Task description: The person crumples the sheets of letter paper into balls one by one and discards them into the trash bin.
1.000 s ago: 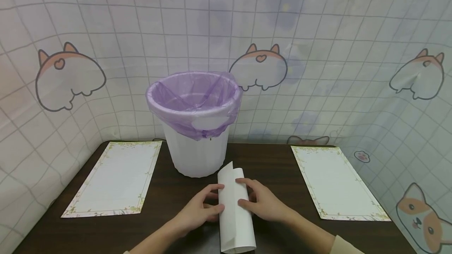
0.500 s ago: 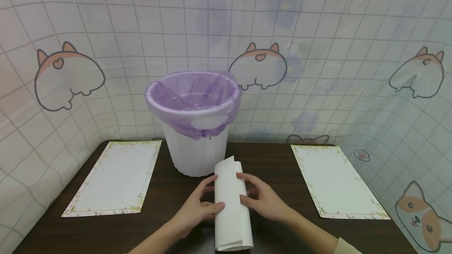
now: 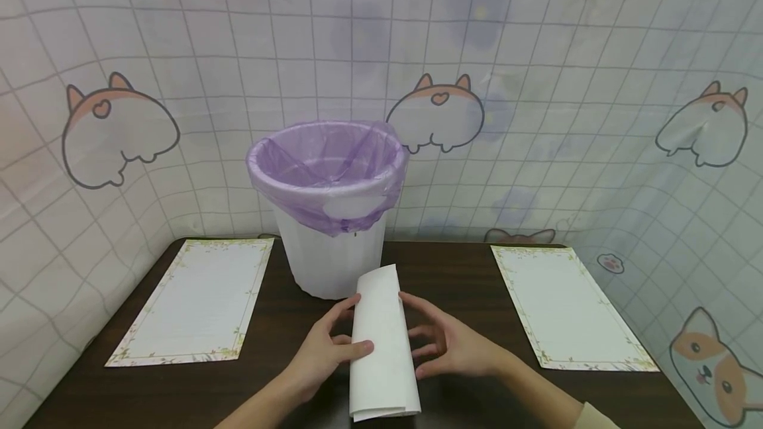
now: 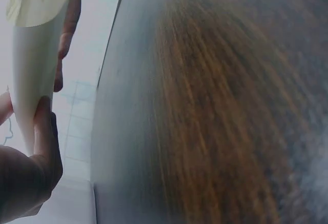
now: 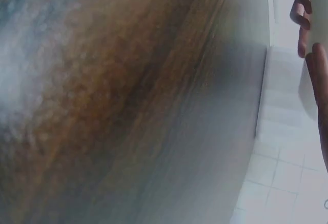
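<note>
A rolled sheet of white paper (image 3: 384, 343) stands lengthwise in front of me, slightly flattened, with a loose pointed corner at its far end. My left hand (image 3: 322, 356) grips its left side, thumb on top and fingers along the edge. On the other side my right hand (image 3: 459, 346) has loosely bent fingers at the roll's right edge; the index fingertip touches it or nearly so. In the left wrist view the paper roll (image 4: 36, 60) shows its open end, above my left hand (image 4: 33, 167). The right wrist view catches only part of my right hand (image 5: 322, 80).
Behind the roll stands a white bin (image 3: 336, 257) lined with a purple bag (image 3: 352, 214). Flat bordered sheets lie on the dark wooden table (image 3: 286, 330): a left sheet (image 3: 197, 303) and a right sheet (image 3: 569, 310). A patterned cloth (image 3: 536, 38) encloses the back and sides.
The paper roll has shifted a little to the left and turned, so its loose edge no longer shows on top. My right hand's thumb has come off the paper's top to its side.
</note>
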Demonstrator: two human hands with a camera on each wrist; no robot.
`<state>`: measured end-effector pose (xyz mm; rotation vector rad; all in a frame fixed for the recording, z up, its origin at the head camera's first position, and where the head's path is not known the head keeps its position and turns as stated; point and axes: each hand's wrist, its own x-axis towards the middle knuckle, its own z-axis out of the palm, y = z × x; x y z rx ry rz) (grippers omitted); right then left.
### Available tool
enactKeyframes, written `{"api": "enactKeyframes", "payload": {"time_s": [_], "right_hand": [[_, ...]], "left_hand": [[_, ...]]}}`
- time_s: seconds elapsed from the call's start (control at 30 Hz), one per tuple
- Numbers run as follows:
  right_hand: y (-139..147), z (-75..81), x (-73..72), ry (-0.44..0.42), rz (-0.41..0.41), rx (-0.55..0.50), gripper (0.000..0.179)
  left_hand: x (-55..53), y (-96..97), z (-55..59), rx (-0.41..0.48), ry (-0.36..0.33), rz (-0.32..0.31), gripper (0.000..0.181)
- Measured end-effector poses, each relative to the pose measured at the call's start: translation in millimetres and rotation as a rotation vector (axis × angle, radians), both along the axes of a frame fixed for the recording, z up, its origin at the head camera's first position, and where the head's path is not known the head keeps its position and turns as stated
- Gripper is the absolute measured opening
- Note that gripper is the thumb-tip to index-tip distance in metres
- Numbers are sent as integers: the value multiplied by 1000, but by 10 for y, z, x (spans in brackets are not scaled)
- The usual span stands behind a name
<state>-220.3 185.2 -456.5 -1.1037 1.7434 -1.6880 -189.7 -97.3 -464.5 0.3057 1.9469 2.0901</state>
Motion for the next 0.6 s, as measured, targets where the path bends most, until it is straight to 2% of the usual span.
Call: {"api": "enactKeyframes", "payload": {"time_s": [0.17, 0.37, 0.6], "right_hand": [[-10, 15, 21, 57, 19, 32, 115], [-31, 35, 25, 125, 10, 80, 101], [-80, 49, 43, 183, -34, 77, 90]], "left_hand": [[21, 9, 0, 8, -20, -21, 86], [47, 37, -1, 3, -13, -16, 87], [65, 79, -15, -14, 7, 31, 88]]}}
